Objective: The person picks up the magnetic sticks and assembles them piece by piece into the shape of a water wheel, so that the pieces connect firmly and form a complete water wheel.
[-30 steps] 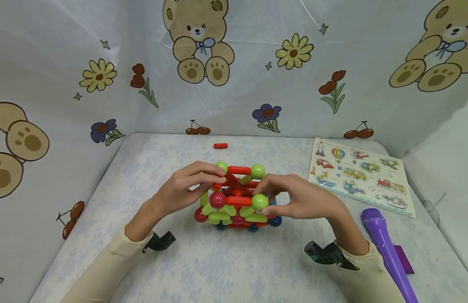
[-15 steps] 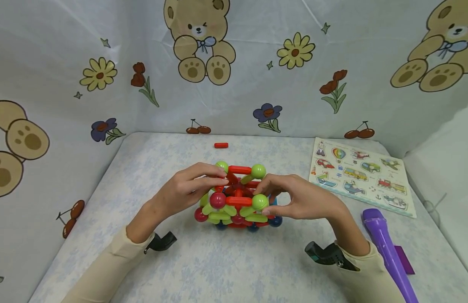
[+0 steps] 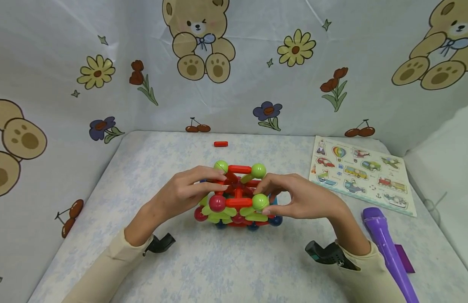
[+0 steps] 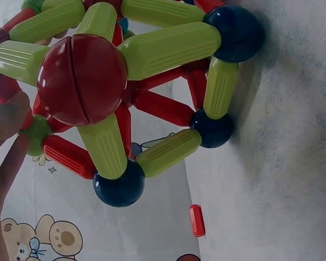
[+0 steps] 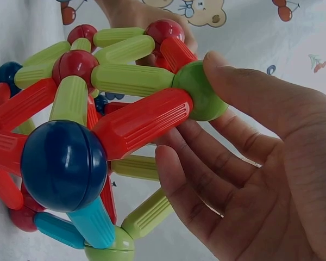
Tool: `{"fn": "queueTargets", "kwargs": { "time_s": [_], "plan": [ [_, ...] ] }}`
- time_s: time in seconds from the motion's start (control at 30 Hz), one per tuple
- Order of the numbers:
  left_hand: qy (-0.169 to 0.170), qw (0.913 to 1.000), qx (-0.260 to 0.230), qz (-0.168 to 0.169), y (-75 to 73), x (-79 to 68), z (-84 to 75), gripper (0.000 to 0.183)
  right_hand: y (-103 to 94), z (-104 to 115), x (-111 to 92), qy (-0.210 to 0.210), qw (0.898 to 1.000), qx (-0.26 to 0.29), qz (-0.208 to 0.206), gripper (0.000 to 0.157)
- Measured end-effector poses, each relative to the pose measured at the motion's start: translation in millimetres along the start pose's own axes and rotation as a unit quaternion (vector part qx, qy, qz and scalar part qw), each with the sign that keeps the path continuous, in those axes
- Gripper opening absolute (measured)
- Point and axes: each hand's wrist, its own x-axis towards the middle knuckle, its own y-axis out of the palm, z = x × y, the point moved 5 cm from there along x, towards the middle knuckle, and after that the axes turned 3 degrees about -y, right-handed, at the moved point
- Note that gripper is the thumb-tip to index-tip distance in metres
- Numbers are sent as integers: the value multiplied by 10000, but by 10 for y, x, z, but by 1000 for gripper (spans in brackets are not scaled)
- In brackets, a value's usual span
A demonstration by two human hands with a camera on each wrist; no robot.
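Note:
A toy frame of ribbed magnetic rods and balls (image 3: 239,203) stands on the table between both hands. Its rods are red, lime and light blue; its balls are red, green and dark blue. At the frame's upper left, the left hand (image 3: 182,189) pinches a red rod that runs between a green ball (image 4: 35,134) and a red ball (image 3: 217,203), its fingers partly covering the rod. Thumb and fingers of the right hand (image 3: 300,195) hold a green ball (image 5: 195,95) at the front right corner, the thumb lying against its side.
A loose red rod (image 3: 220,144) lies behind the frame. To the right are a picture puzzle board (image 3: 360,174), a purple toy microphone (image 3: 385,248) and a flat purple piece (image 3: 404,259). A bear-print cloth (image 3: 234,101) hangs behind the table.
The left hand's fingers have shifted slightly down and forward, and the red ball below them has tipped a little lower. The right hand keeps its hold on the green ball.

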Motion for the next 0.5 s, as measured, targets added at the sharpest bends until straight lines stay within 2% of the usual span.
{"fn": "queueTargets", "kwargs": {
  "time_s": [0.17,0.27,0.4,0.5],
  "plan": [
    [-32,9995,319,-7,-42,26,19,26,-4,9,-4,13,10000,19,-6,34],
    [-267,9988,401,-32,-98,33,103,36,-6,20,-3,17,10000,10,0,34],
    [-771,9965,264,-183,-171,58,367,49,-7,28,-11,53,10000,-63,-19,35],
    [-1186,9924,191,-258,-164,104,682,45,-6,29,-20,61,9999,-129,-55,35]
  ]
}}
